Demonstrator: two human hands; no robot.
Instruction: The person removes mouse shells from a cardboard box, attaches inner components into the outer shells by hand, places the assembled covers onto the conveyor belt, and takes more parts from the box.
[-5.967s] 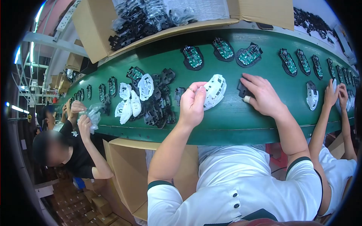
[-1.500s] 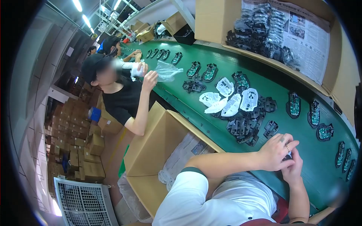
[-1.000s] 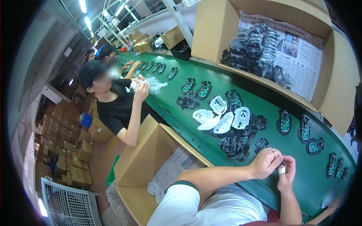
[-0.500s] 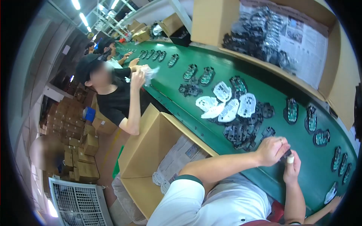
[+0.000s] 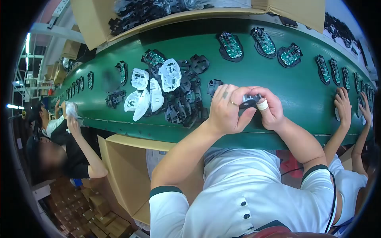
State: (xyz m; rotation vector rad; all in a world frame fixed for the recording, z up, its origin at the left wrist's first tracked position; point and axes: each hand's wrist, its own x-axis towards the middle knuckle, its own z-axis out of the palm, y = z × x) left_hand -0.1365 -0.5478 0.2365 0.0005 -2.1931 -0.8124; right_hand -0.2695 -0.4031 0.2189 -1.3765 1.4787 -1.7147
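Observation:
Above the near edge of the green bench (image 5: 274, 89), a small dark plastic part (image 5: 249, 102) is held between both my hands. My left hand (image 5: 228, 111), with a ring on one finger, grips its left side. On the other side my right hand (image 5: 272, 109) pinches it, pale tape wrapped round one digit. Fingers partly hide the part, so its exact kind does not show. Just left of my hands lies a pile of black plastic mouse parts (image 5: 176, 111). Several white plastic shells (image 5: 170, 75) rest on and beside that pile.
Black mouse bases with green circuit boards (image 5: 230, 45) line the far side of the bench. A cardboard box (image 5: 91, 23) of black parts stands behind; another open box (image 5: 123, 174) sits below left. Co-workers' hands (image 5: 343, 107) are at right, and a co-worker (image 5: 79, 154) works at left.
My view has swung right and down, so the bench now lies level and more of the right side shows. Both hands still hold the dark part together.

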